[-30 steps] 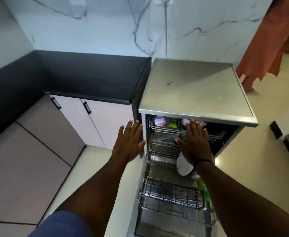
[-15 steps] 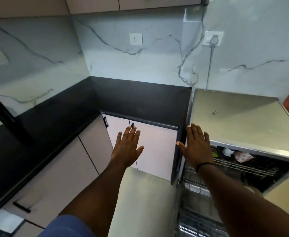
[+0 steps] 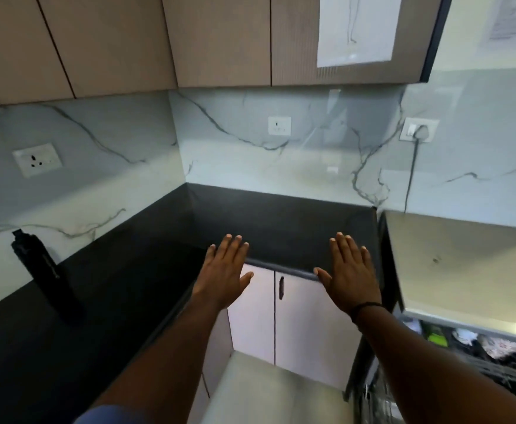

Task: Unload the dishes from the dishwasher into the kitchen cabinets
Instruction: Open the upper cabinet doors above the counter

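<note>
both arms reach forward from the bottom edge, a blue sleeve (image 3: pixel 109 416) at the left shoulder. left hand (image 3: pixel 224 270) flat, palm down, fingers straight and close together, thumb out; holds nothing. right hand (image 3: pixel 350 275) the same: fingers extended, thumb spread, empty; dark band at the wrist. both hands hover over the front edge of the black countertop (image 3: pixel 281 221), apart from each other. below them, white lower cabinet doors (image 3: pixel 305 325) with a dark handle. at lower right the dishwasher (image 3: pixel 452 264), steel top, door open; dishes (image 3: pixel 495 345) sit in its upper rack, blurred, types unclear. black bottle (image 3: pixel 47 276) upright on the counter, far left. behind: marble backsplash (image 3: pixel 250 154) with sockets. top: closed beige upper cabinets (image 3: pixel 220 38)
</note>
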